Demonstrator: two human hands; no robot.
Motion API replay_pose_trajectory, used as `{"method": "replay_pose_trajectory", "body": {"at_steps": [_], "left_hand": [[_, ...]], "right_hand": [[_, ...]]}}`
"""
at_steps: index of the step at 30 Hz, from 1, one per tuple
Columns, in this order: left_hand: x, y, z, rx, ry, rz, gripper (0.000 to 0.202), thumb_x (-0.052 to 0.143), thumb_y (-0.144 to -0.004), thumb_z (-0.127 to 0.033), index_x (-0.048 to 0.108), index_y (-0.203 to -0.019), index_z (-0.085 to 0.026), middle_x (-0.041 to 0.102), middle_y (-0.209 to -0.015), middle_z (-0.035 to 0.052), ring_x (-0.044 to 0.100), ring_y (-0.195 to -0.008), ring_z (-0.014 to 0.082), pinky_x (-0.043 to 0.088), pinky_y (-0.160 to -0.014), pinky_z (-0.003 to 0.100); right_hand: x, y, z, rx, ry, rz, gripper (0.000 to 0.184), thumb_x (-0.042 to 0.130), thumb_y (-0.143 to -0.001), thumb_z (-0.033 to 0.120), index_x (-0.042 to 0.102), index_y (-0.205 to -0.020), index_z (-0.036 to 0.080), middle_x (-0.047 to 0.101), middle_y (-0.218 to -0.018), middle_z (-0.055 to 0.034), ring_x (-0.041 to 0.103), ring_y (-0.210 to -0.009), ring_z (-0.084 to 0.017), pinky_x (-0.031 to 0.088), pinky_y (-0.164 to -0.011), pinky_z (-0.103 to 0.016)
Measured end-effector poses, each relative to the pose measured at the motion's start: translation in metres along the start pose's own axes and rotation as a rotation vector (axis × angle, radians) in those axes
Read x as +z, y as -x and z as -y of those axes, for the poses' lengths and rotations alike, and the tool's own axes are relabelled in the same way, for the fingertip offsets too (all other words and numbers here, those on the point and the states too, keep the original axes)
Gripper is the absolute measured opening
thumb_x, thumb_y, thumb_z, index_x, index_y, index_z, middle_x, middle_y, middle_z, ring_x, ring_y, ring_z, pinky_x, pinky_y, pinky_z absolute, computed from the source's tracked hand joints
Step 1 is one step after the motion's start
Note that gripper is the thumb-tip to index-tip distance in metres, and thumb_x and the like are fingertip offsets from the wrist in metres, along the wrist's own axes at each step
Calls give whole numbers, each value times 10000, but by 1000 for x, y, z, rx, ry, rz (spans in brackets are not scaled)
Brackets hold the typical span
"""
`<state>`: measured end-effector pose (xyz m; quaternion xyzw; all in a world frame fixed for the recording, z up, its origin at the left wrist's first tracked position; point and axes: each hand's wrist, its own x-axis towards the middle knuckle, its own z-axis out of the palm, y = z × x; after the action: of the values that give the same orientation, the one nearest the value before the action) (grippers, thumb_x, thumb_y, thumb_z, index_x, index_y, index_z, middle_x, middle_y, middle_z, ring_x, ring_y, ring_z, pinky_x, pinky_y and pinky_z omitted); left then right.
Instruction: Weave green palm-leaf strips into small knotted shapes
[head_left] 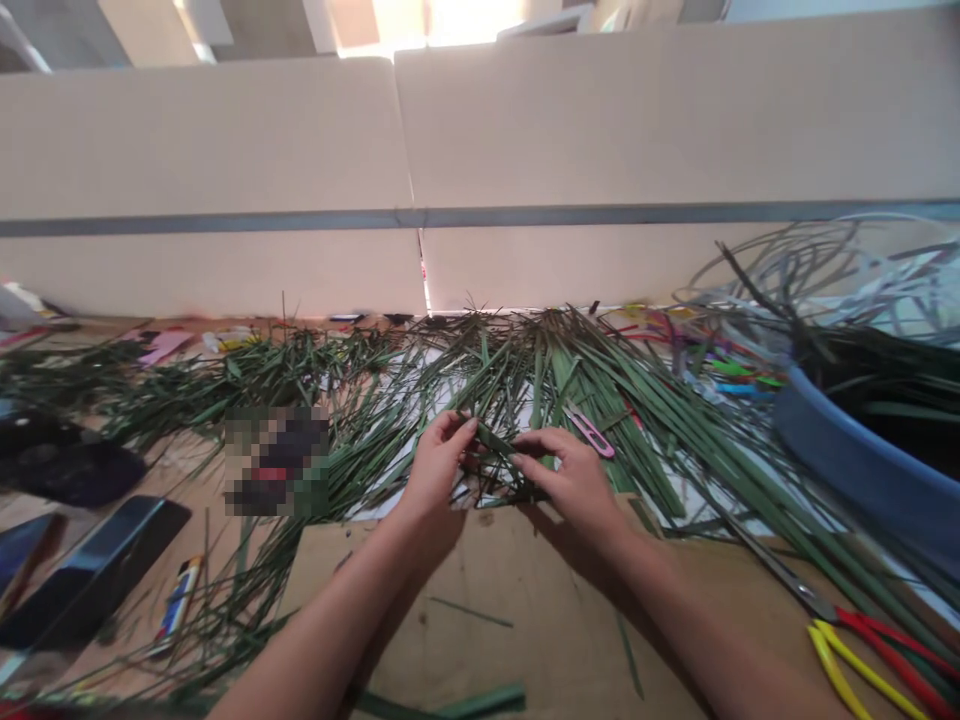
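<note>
My left hand (pixel 442 462) and my right hand (pixel 566 470) are close together over the far edge of a wooden board (pixel 465 580). Between them runs a dark green leaf strip (pixel 495 445), pinched by the fingers of both hands. Around and beyond the hands lie long green leaf strips (pixel 622 400) in loose bundles. Pink-handled thread snips (pixel 592 432) rest on these strips just right of my right hand. What lies under my fingertips is partly hidden.
A blue tub (pixel 840 460) holding leaves stands at the right, with scissors (pixel 847 620) in front of it. At the left are a phone (pixel 97 565), a lighter (pixel 178 600) and a dark cap (pixel 67 465). A pale partition (pixel 600 130) closes the far side.
</note>
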<state>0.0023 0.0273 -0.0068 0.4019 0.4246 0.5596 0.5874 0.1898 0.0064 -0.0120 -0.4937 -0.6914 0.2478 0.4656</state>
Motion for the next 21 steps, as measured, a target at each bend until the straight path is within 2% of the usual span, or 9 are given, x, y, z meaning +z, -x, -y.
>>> {"method": "replay_pose_trajectory", "body": {"at_steps": [3,7,11,16,19,21], "left_hand": [[3,2,0,-33,16,11,345,836,-702,-432,648,-864,-193,638,-794,-2,601,-666,127,455,-588,227],[5,4,-2,-34,-33,45,302,866,-663,-336,712,-866,-173,698,-850,45,620,-738,151,470,-635,240],[4,4,-4,-25,-60,62,244,874,-654,-298,737,-804,-162,703,-789,50,603,-700,149,473,-647,254],[2,4,-3,-45,-55,100,235,862,-680,-299,756,-834,-156,715,-784,63,625,-695,159,498,-674,279],[1,2,-1,-52,-34,93,258,873,-671,-299,757,-849,-153,721,-812,61,634,-712,151,505,-691,270],[-2,0,0,-54,17,65,301,893,-650,-319,750,-861,-158,721,-844,50,640,-728,144,510,-700,260]], "right_hand": [[1,2,2,-26,54,-28,79,689,-858,276,766,-859,260,762,-893,-63,673,-886,-270,485,-820,-411],[1,3,4,-59,98,-46,107,667,-890,259,755,-830,249,752,-839,-50,661,-842,-250,469,-790,-386],[1,3,5,-67,100,-54,121,662,-905,263,752,-826,246,744,-814,-43,652,-821,-240,459,-764,-371],[1,4,6,-42,87,-67,140,655,-910,267,750,-811,234,734,-801,-41,647,-813,-235,458,-757,-366],[0,4,6,-33,66,-51,136,656,-912,281,756,-834,233,743,-818,-43,657,-832,-236,467,-775,-365],[-1,3,5,-24,42,-36,134,648,-916,295,768,-916,236,767,-909,-53,674,-896,-241,477,-819,-371]]}}
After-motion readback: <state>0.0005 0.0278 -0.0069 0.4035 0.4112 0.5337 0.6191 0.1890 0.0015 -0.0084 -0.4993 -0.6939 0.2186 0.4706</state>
